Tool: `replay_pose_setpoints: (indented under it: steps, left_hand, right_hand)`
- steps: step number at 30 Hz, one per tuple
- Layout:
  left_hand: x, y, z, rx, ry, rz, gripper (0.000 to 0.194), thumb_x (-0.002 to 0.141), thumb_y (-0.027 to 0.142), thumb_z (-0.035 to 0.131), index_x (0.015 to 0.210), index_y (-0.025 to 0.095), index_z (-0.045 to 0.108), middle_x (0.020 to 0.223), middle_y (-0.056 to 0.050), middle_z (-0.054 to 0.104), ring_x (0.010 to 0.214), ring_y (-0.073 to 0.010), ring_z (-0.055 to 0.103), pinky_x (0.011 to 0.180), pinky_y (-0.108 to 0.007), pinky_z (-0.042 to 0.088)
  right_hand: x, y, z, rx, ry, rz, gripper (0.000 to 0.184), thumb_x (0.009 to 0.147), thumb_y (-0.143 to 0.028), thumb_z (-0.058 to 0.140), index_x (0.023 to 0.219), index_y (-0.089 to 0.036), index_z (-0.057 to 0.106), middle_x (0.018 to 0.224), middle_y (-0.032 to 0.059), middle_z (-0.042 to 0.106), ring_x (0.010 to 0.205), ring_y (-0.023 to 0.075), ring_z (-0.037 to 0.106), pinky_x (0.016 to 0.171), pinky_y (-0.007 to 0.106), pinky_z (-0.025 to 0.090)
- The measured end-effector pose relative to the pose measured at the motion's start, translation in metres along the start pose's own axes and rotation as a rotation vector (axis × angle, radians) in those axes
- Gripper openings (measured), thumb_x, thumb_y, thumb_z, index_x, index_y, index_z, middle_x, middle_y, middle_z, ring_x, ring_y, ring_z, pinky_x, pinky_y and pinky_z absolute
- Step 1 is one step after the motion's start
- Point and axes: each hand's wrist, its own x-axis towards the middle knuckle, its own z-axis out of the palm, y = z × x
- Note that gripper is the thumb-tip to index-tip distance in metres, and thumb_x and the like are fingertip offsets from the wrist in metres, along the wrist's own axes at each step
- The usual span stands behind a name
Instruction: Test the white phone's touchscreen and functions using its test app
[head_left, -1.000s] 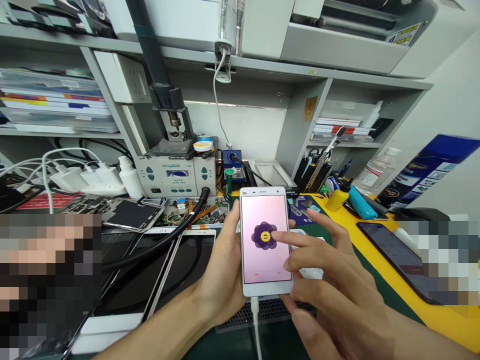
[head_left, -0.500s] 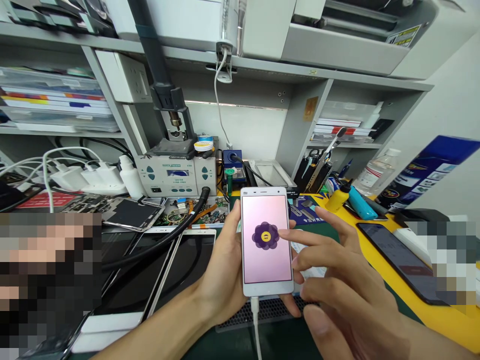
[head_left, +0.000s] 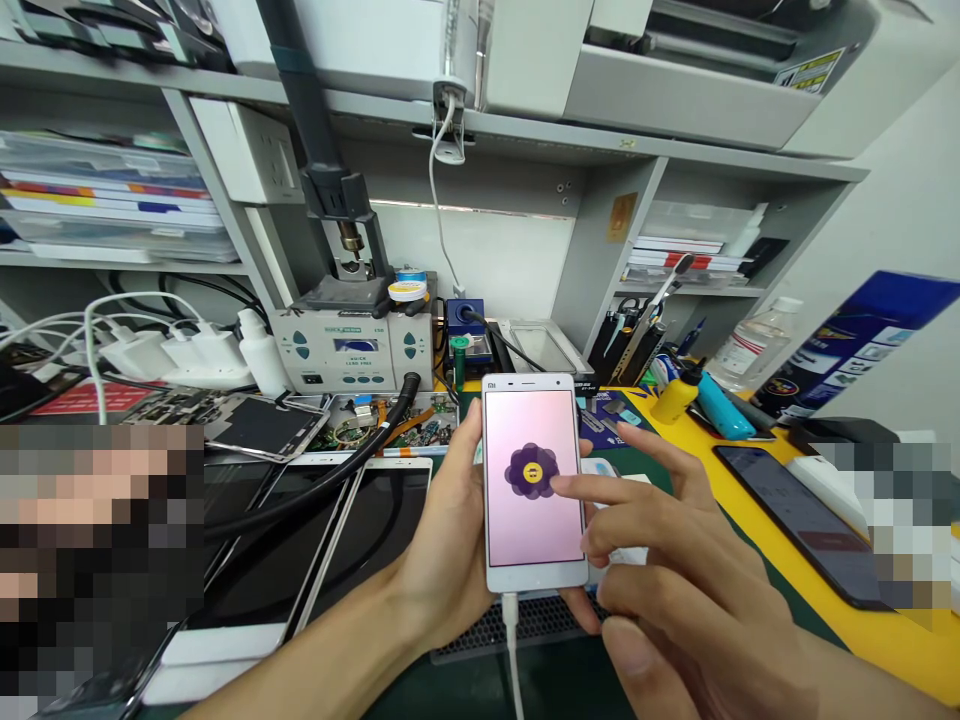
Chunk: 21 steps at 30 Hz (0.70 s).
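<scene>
A white smartphone [head_left: 535, 530] stands nearly upright, its lit pink screen showing a dark purple flower with a yellow centre. My left hand [head_left: 447, 530] is wrapped round it from behind, thumb along the left edge and fingertips showing at the right. A white charging cable [head_left: 511, 640] is plugged into the phone's bottom end. In front of the right side of the screen is my right hand [head_left: 682, 560], fingers spread and holding nothing. Its index fingertip is over the flower's lower right petals; whether it touches the glass I cannot tell.
Several dark-screened devices [head_left: 375, 510] lie at the left under a black hose. Behind are a rework station [head_left: 352, 350] and a tray of circuit boards [head_left: 427, 425]. To the right lie a black phone [head_left: 795, 520], a yellow bottle [head_left: 675, 395] and a large blue can [head_left: 847, 345].
My right hand has shifted slightly left and down, its index fingertip moving lower on the flower. My left hand and the phone have stayed in place.
</scene>
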Motion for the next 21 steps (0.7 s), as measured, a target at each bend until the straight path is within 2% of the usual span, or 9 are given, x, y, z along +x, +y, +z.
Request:
replay_pose_setpoints:
  steps: [5,10,14,18,21]
  left_hand:
    - [-0.001,0.0,0.001,0.005,0.013,0.004,0.077,0.081,0.073,0.048,0.131,0.016,0.06,0.094,-0.012,0.075,0.082,-0.0268,0.07,0.075,-0.036,0.051]
    - [-0.001,0.0,0.002,0.01,0.0,0.012,0.076,0.084,0.071,0.045,0.132,0.015,0.059,0.095,-0.013,0.075,0.082,-0.0267,0.07,0.074,-0.036,0.051]
    - [0.0,0.0,0.001,0.01,-0.019,0.007,0.077,0.083,0.072,0.045,0.133,0.014,0.058,0.094,-0.013,0.075,0.081,-0.0273,0.071,0.074,-0.037,0.051]
    - [0.0,0.0,0.001,0.006,-0.051,0.002,0.078,0.084,0.072,0.043,0.134,0.014,0.057,0.091,-0.014,0.075,0.079,-0.0279,0.071,0.072,-0.037,0.051]
    - [0.0,0.0,0.001,0.022,-0.03,0.007,0.078,0.084,0.072,0.044,0.133,0.013,0.057,0.086,-0.013,0.075,0.075,-0.0269,0.071,0.068,-0.035,0.051]
  right_hand:
    - [0.0,0.004,0.0,-0.014,-0.08,-0.068,0.012,0.07,-0.01,0.051,0.065,-0.018,0.058,0.074,0.0002,0.059,0.096,0.023,0.072,0.108,0.052,0.04]
    - [-0.002,0.003,0.003,-0.012,-0.012,-0.041,0.013,0.071,-0.011,0.049,0.063,-0.018,0.056,0.075,0.0012,0.058,0.101,0.0244,0.071,0.108,0.053,0.04]
    - [-0.001,0.003,-0.001,-0.003,-0.069,-0.07,0.013,0.068,-0.01,0.049,0.064,-0.018,0.058,0.074,0.0006,0.06,0.098,0.0231,0.072,0.109,0.053,0.038]
    - [0.0,0.004,-0.006,-0.012,-0.062,-0.052,0.014,0.067,-0.01,0.049,0.061,-0.018,0.057,0.071,0.0006,0.06,0.095,0.0215,0.072,0.109,0.051,0.039]
    - [0.001,0.004,-0.008,-0.021,-0.077,-0.072,0.013,0.066,-0.009,0.049,0.061,-0.019,0.057,0.068,0.0001,0.06,0.092,0.0207,0.073,0.108,0.049,0.041]
